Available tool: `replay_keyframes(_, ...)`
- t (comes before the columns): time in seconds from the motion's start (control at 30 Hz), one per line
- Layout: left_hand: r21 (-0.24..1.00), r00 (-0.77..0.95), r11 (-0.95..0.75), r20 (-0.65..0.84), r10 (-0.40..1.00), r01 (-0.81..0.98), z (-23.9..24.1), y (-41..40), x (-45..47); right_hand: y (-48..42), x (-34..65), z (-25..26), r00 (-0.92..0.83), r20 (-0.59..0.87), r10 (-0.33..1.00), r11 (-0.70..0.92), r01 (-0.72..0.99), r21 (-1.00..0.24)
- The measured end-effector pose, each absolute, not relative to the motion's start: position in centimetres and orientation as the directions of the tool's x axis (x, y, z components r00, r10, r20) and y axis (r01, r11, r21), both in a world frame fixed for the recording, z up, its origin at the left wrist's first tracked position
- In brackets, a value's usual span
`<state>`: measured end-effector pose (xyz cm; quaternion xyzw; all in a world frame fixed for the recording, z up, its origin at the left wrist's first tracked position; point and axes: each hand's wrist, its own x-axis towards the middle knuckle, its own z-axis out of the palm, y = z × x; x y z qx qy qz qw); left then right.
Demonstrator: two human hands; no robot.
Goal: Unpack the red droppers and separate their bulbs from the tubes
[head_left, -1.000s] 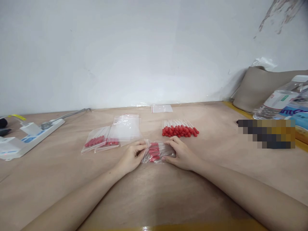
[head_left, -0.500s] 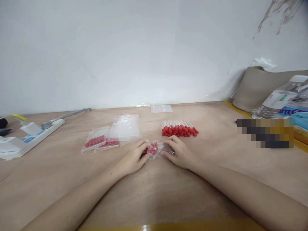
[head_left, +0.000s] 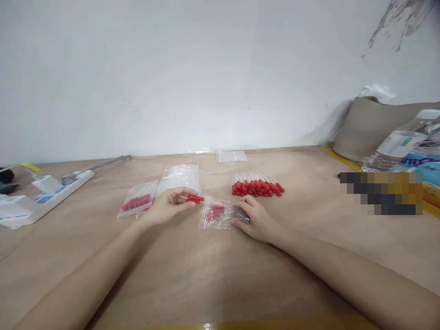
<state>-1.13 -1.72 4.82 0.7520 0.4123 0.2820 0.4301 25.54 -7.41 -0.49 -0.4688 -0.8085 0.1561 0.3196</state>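
Between the thumb and fingers of my left hand (head_left: 173, 204) are a few red-tipped sticks (head_left: 195, 199), held at the left, mouth end of a clear zip bag (head_left: 220, 222). Inside that bag lie more sticks with red heads (head_left: 216, 211). My right hand (head_left: 252, 217) is closed on the bag's right end, thumb below and fingers above. Behind my right hand lies a pile of loose red-tipped sticks (head_left: 257, 187), their white shafts pointing to the wall. Left of my left hand rests a filled bag of such sticks (head_left: 137, 200), partly beside a stack of flat bags (head_left: 180, 178).
A single flat bag (head_left: 232, 156) lies near the wall. At the left stands a white power strip (head_left: 58, 195) with plugs and a grey cable. On the right are a water bottle (head_left: 395, 142), a grey-brown curved object (head_left: 354, 128) and a blurred-out patch.
My left hand has moved left and up from the bag and now holds a few red-tipped sticks outside it. The bag lies flatter, its left end released. My right hand has stayed on it.
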Motion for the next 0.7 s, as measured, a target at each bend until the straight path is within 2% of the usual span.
replay_keyframes(0.07, 0.866, 0.487, -0.228, -0.021, 0.873, 0.445, 6.9, -1.0, -3.1, -7.3, 25.6, -0.5, -0.354, 0.363, 0.862, 0.505, 0.667, -0.547)
replay_keyframes(0.1, 0.867, 0.44, -0.214, -0.007, 0.898, 0.451, 7.9, -0.7, -4.1, -7.3, 25.6, -0.5, -0.355, 0.362, 0.862, 0.504, 0.67, -0.545)
replay_keyframes(0.2, 0.849, 0.177, -0.329, 0.279, 0.944, 0.414, 10.0, -0.4, -6.1, -7.2, 25.6, -0.6, -0.358, 0.363, 0.86, 0.507, 0.669, -0.543)
replay_keyframes(0.27, 0.788, 0.003, -0.431, 0.479, 0.878, 0.441, 10.1, -0.5, -6.1, -7.2, 25.6, -0.6, -0.36, 0.363, 0.859, 0.509, 0.667, -0.544)
replay_keyframes(0.33, 0.683, -0.044, -0.514, 0.621, 0.782, 0.519, 9.0, -0.5, -4.7, -7.2, 25.6, -0.6, -0.364, 0.365, 0.857, 0.513, 0.666, -0.541)
replay_keyframes(0.4, 0.516, 0.11, -0.589, 0.688, 0.718, 0.622, 7.0, -0.2, -2.4, -7.3, 25.6, -0.6, -0.37, 0.373, 0.851, 0.523, 0.666, -0.532)
replay_keyframes(0.5, 0.419, 0.28, -0.64, 0.649, 0.707, 0.644, 4.0, 0.6, 1.6, -7.4, 25.6, -0.6, -0.382, 0.388, 0.839, 0.541, 0.662, -0.519)
replay_keyframes(0.6, 0.176, 0.545, -0.699, 0.508, 0.667, 0.693, 3.0, 1.7, 5.1, -7.4, 25.6, -0.6, -0.391, 0.404, 0.827, 0.558, 0.658, -0.505)
replay_keyframes(0.7, 0.099, 0.685, -0.75, 0.345, 0.642, 0.654, 3.8, 3.0, 7.2, -7.4, 25.6, -0.6, -0.394, 0.421, 0.817, 0.571, 0.656, -0.494)
